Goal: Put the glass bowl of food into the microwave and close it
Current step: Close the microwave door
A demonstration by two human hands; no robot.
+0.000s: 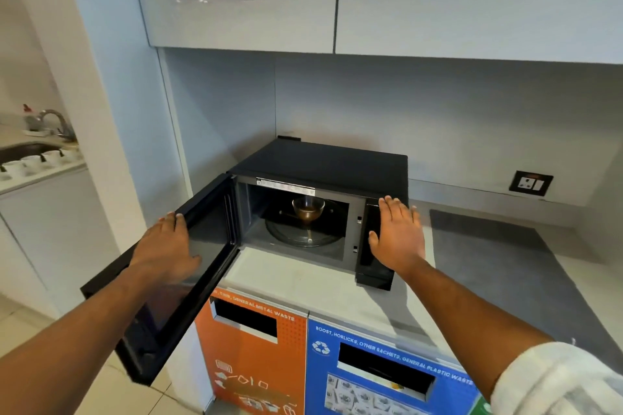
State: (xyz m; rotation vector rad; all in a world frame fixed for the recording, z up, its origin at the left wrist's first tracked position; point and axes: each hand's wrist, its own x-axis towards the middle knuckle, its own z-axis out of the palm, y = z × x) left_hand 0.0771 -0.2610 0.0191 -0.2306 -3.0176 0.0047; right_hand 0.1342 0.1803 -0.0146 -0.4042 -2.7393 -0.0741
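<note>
With the bowl (308,209) on the turntable inside the microwave (337,172), the left hand (167,246) lies flat, fingers apart, on the open door (202,229) to swing it shut, while the right hand (399,234), also spread, braces the control panel at the desk's (303,276) front edge.

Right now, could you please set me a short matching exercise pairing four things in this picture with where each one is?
Things:
1. glass bowl
2. left hand
3. right hand
4. wall socket

Places:
A. flat against the microwave's control panel
B. on the turntable inside the microwave
C. on the wall behind the counter, to the right of the microwave
D. on the open microwave door

Pairs: 1-B, 2-D, 3-A, 4-C
</note>
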